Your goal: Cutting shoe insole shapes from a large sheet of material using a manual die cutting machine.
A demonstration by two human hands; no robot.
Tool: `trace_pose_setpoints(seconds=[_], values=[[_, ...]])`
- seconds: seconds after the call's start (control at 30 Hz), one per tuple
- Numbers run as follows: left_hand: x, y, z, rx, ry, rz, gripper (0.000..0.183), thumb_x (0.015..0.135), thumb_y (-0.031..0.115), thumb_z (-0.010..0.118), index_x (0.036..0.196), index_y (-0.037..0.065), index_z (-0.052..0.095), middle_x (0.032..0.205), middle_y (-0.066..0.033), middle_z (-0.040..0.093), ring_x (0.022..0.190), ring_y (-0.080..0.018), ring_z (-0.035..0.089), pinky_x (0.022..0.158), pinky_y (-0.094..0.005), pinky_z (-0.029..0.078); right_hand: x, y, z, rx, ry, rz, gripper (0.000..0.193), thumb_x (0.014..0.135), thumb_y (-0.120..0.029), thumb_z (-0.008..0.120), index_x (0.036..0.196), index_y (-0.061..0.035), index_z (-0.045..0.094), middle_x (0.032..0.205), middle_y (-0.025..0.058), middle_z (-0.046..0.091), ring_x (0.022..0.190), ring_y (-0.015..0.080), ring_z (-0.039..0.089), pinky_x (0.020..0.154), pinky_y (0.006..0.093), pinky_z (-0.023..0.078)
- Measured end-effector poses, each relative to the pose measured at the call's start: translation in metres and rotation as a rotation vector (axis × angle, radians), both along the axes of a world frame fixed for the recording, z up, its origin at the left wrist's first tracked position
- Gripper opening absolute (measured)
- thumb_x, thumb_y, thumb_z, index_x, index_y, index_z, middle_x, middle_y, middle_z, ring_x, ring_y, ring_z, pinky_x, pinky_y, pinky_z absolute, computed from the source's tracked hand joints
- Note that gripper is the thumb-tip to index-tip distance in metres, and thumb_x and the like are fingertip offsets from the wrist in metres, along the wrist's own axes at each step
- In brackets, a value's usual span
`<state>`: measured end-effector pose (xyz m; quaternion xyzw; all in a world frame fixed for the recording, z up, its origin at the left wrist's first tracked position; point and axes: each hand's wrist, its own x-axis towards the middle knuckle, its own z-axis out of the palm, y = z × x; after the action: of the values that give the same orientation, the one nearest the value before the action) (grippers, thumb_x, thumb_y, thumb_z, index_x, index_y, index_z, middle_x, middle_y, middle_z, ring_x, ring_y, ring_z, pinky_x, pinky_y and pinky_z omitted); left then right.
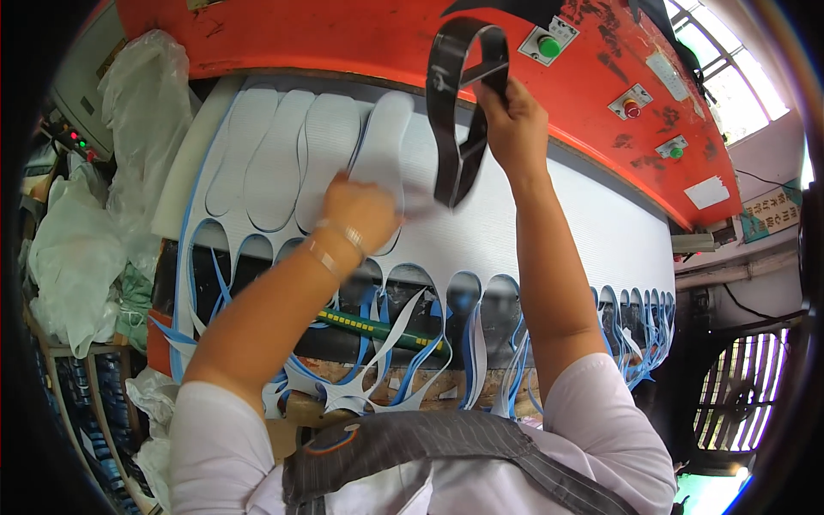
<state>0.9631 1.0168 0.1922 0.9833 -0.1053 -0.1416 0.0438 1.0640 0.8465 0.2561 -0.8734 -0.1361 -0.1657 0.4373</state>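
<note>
My right hand [518, 124] grips a black, sole-shaped cutting die [443, 77] by its side, holding it up above a white ribbed foam sheet [592, 223]. My left hand [360, 210], smeared by motion, is over the lower part of a cut sole shape [384, 129]; its fingers cannot be made out clearly. Left of it, several more sole outlines [330, 137] are cut side by side in the sheet. Along the sheet's near edge, rounded cut-outs leave thin white and blue strips [472, 343] hanging down.
A red machine beam [343, 39] spans the far side, carrying a green button [549, 45] and a red button [632, 108]. Clear plastic bags [77, 249] hang at the left. A green strip with yellow marks [369, 324] lies under the offcuts. A barred fan-like opening [742, 390] is at the right.
</note>
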Motion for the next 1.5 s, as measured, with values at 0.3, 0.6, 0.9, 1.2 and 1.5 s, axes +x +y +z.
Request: trace_pose_setpoints(seconds=[0.3,0.6,0.9,1.2,1.5], values=[[0.092,-0.007,-0.073,-0.151,-0.345,0.132,0.046,0.092,0.024,0.041,0.137,0.015,0.045,0.15,0.0009,0.032,0.142,-0.0205,0.02,0.114,-0.0511,0.015,0.012,-0.024,-0.095,-0.342,0.619,-0.073,0.031,0.08,-0.007,0.043,0.102,0.0018,0.063,0.075,0.0223,0.066,0.051,0.0313,0.064,0.053,0.039,0.054],[0.087,0.012,-0.068,-0.161,-0.301,0.152,0.048,0.091,0.022,0.042,0.138,0.019,0.044,0.151,0.0024,0.03,0.143,-0.02,0.018,0.115,-0.0497,0.014,-0.111,-0.045,-0.107,-0.57,0.276,0.461,0.111,0.056,-0.058,0.082,0.141,-0.0053,0.032,0.145,0.0309,0.026,0.14,0.0398,0.02,0.112,0.0471,0.019],[0.092,0.007,-0.075,-0.166,-0.289,0.152,0.048,0.092,0.023,0.04,0.14,0.019,0.042,0.151,0.0016,0.031,0.143,-0.0199,0.018,0.115,-0.0494,0.013,-0.112,-0.034,-0.122,-0.422,0.119,0.315,0.078,0.056,-0.04,0.084,0.118,-0.0041,0.052,0.134,0.0314,0.042,0.133,0.0439,0.031,0.11,0.0508,0.023],[0.094,0.012,-0.057,0.004,-0.093,0.172,0.046,0.093,0.026,0.039,0.138,0.014,0.044,0.147,-0.0105,0.037,0.139,-0.0268,0.027,0.113,-0.05,0.018,-0.105,-0.032,-0.128,-0.44,0.092,0.351,0.082,0.06,-0.046,0.079,0.127,-0.0084,0.049,0.141,0.0312,0.034,0.134,0.0441,0.028,0.11,0.0511,0.023],[-0.03,-0.055,0.019,-0.901,-0.412,0.123,0.027,0.087,0.026,0.055,0.097,0.005,0.068,0.09,-0.0171,0.068,0.081,-0.0326,0.066,0.072,-0.0385,0.051,-0.108,-0.233,0.01,0.521,-0.659,-0.278,0.05,0.091,-0.02,0.06,0.135,-0.0021,0.043,0.121,0.0117,0.052,0.1,0.0152,0.049,0.083,0.03,0.044]])
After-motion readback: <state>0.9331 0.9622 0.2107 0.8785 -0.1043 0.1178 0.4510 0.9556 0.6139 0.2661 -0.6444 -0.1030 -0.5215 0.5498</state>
